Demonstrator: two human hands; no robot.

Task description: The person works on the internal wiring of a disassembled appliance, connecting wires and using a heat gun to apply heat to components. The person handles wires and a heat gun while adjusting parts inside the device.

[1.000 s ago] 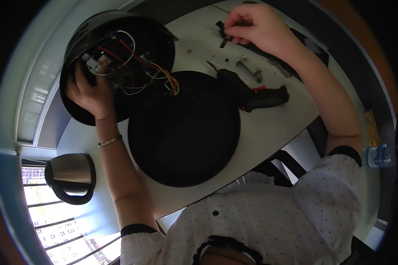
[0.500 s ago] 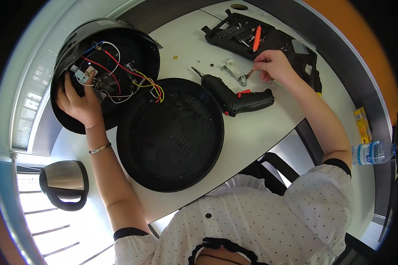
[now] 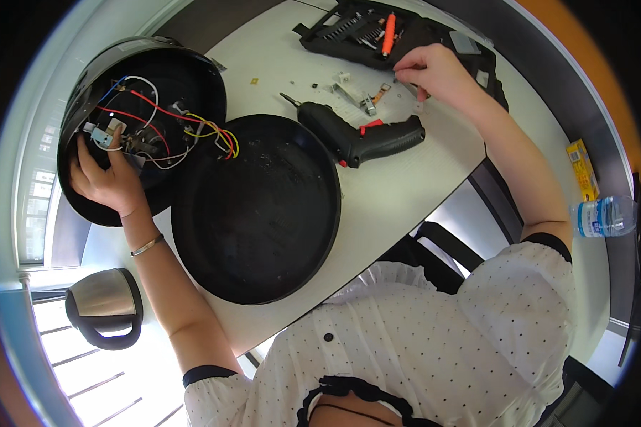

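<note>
One drill (image 3: 335,135) between pan (image 3: 256,206) and toolcase (image 3: 426,34); left hand (image 3: 110,185) clamped on component (image 3: 101,136); right hand (image 3: 438,75) pinched together.

The housing (image 3: 174,67) lies left of the screwdriver (image 3: 352,142) and toolbox (image 3: 421,32).

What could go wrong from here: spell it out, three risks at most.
1. The left grip is inside the black housing, close to loose coloured wires; a finger might snag one and pull a connection.
2. Small parts, such as the metal bracket and copper-coloured strip, lie loose near the right grip; a careless sweep could scatter them.
3. The round black pan lies close to the table's near edge; a bump might push it over.
</note>
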